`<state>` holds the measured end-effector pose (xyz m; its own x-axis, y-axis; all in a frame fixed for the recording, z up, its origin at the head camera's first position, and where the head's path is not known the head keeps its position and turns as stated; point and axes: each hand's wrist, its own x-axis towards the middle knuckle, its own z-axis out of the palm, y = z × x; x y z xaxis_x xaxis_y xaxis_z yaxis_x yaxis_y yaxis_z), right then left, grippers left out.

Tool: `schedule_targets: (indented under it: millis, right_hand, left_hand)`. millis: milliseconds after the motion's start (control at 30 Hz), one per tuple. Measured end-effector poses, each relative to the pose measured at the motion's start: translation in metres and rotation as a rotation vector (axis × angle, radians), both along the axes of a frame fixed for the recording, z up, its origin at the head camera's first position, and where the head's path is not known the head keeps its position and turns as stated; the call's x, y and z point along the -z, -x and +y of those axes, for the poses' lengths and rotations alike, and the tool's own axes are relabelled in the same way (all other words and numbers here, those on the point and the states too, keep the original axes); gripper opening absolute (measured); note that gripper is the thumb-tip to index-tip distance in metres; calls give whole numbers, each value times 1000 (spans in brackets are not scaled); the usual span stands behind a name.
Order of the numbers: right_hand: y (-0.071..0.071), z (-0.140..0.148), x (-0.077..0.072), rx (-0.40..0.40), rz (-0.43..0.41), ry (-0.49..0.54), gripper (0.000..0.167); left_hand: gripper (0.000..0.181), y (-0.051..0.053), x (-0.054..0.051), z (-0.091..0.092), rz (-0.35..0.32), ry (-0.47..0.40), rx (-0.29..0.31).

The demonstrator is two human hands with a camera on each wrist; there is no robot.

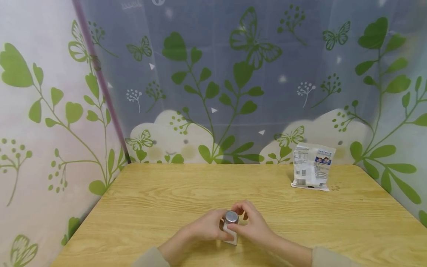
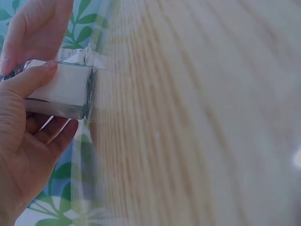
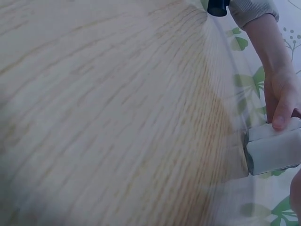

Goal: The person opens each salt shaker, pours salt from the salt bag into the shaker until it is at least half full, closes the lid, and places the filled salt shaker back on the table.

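A small square-sided glass jar [image 1: 231, 237] with white contents and a silver metal lid [image 1: 231, 216] stands on the table near its front. My left hand [image 1: 209, 224] grips the jar's body from the left, its thumb across the near face. In the left wrist view, the left thumb lies on the jar [image 2: 70, 84] and the other fingers are beneath it. My right hand [image 1: 252, 224] has thumb and forefinger curled about the lid from the right. The right wrist view shows the jar [image 3: 275, 148] at its right edge, with most of the right hand out of frame.
A white printed packet [image 1: 313, 167] stands upright at the back right of the wooden table [image 1: 160, 193]. Behind the table and at its sides hang curtains [image 1: 213, 81] with green leaves and butterflies. A dark cylindrical object [image 3: 217, 7] shows near the left sleeve.
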<state>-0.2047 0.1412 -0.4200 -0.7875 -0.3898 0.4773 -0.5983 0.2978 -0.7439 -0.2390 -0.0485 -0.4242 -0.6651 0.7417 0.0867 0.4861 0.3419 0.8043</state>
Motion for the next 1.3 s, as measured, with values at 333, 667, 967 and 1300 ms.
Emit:
schedule_targets:
  millis: [333,667,967,1300]
  right_hand:
    - [-2,1,2,-52,-172,71,33]
    - [-4,-4,-3,42,-438,168,38]
    - [-7,-5,-3,27,-446,174,39]
    - [-8,-5,-5,37,-406,149,35]
  left_hand:
    - [46,0,2,1,42,-1,28]
    - [41,-2,1,1,-10,4,-12]
    - [40,-2,2,1,7,13,-10]
    - [44,-2,0,0,-9,21,-18]
